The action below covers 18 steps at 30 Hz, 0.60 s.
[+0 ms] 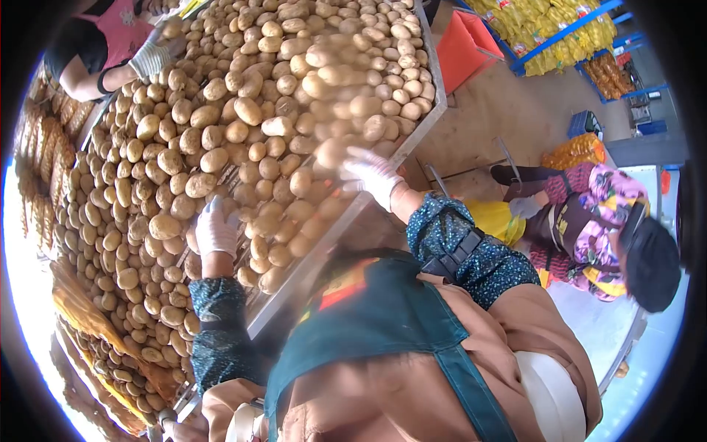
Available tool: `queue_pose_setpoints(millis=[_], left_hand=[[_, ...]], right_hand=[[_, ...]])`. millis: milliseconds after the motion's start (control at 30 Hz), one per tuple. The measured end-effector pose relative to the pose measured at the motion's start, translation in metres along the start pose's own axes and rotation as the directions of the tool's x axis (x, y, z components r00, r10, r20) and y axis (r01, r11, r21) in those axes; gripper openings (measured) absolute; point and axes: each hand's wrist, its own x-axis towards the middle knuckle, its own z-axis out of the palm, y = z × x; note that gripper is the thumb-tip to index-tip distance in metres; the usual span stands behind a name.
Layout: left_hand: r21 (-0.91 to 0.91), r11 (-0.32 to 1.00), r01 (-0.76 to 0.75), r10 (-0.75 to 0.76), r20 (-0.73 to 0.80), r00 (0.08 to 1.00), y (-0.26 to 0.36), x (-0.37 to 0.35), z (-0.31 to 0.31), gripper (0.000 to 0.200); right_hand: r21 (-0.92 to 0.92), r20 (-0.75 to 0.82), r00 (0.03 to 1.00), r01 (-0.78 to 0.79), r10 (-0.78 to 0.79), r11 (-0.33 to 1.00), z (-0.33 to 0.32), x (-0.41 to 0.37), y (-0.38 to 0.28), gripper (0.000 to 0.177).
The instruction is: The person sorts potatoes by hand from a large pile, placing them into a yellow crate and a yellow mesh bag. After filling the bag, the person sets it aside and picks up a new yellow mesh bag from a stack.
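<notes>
A sloping metal table [346, 228] is heaped with loose, dusty potatoes [213, 160]. My left hand [216, 230], in a whitish glove, lies over the potatoes near the front edge, its fingers stretched out and slightly apart. My right hand [372, 175], gloved the same way, reaches over the table's right rim with fingers spread. Right at its fingertips is a potato [331, 152]. Neither hand has a potato enclosed in it. A smear on the lens blurs the potatoes between my hands. Part of the slatted surface shows just above my left hand.
Across the table a person's gloved hand [152, 59] is among the potatoes. At right another person in a dark cap [652, 265] bends by a yellow bag [490, 221]. A red bin [465, 51] and stacked yellow sacks [560, 37] stand behind. Sacking [85, 309] lines the left side.
</notes>
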Motion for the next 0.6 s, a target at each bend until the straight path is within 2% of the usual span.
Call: queue_pose_setpoints(millis=[33,100,133,167,200,233,267,300,333,367,400,467,500,567,600], left_hand=[[-0.001,1.000,-0.016,0.016,-0.084,0.996,0.007,-0.002,0.004,0.046],[-0.061,0.997,-0.043,0.035,-0.130,0.991,0.050,0.000,-0.011,0.044],[-0.076,0.996,-0.051,0.041,-0.126,0.991,0.069,0.002,-0.011,0.041],[-0.115,0.984,-0.138,0.116,-0.181,0.977,0.080,0.004,-0.005,0.040],[-0.260,0.952,-0.160,0.114,-0.185,0.976,0.097,0.006,-0.001,0.040],[-0.399,0.900,-0.176,0.107,-0.188,0.976,0.114,0.009,0.005,0.040],[-0.326,0.929,-0.174,0.127,-0.160,0.979,0.128,0.013,0.007,0.041],[-0.424,0.881,-0.212,0.129,-0.214,0.968,0.132,0.023,0.028,0.041],[-0.436,0.882,-0.179,0.098,-0.202,0.974,0.135,0.027,0.041,0.041],[-0.423,0.895,-0.142,0.066,-0.190,0.980,0.146,0.041,0.064,0.042],[-0.557,0.802,-0.216,0.099,-0.233,0.968,0.151,0.047,0.079,0.042],[-0.300,0.924,-0.236,0.201,-0.143,0.969,0.158,0.060,0.108,0.053],[0.123,0.933,-0.338,0.350,-0.094,0.932,0.155,0.066,0.121,0.060],[-0.029,0.998,-0.049,0.050,0.024,0.998,0.166,0.062,0.133,0.075],[0.084,0.996,-0.004,0.002,0.028,1.000,0.128,0.092,0.169,0.077]], right_hand=[[0.030,0.061,0.997,0.051,-0.053,0.998,-0.004,-0.003,0.004,0.049],[-0.245,0.081,0.990,0.135,-0.118,0.960,-0.018,-0.016,0.010,0.034],[-0.269,0.096,0.986,0.159,-0.138,0.950,-0.030,-0.019,0.017,0.030],[-0.303,0.102,0.983,0.180,-0.156,0.936,-0.043,-0.034,0.017,0.026],[-0.340,0.110,0.979,0.198,-0.170,0.919,-0.057,-0.048,0.017,0.023],[-0.302,0.043,0.994,0.110,-0.101,0.947,-0.071,-0.060,0.019,0.023],[-0.258,-0.020,0.999,0.021,-0.027,0.966,-0.085,-0.072,0.020,0.022],[-0.206,-0.084,0.995,-0.065,0.049,0.976,-0.102,-0.084,0.023,0.022],[-0.212,-0.083,0.996,-0.039,0.022,0.977,-0.124,-0.094,0.033,0.022],[-0.277,-0.068,0.998,-0.017,-0.002,0.961,-0.148,-0.073,0.053,0.022],[-0.361,-0.107,0.993,-0.002,-0.040,0.932,-0.162,-0.095,0.052,0.022],[-0.500,-0.185,0.979,-0.015,-0.089,0.866,-0.193,-0.121,0.053,0.023],[-0.534,-0.200,0.972,-0.002,-0.124,0.845,-0.208,-0.133,0.058,0.023],[-0.603,-0.219,0.956,0.025,-0.195,0.797,-0.238,-0.154,0.071,0.023],[-0.580,-0.167,0.965,0.070,-0.203,0.811,-0.261,-0.077,0.115,0.023]])
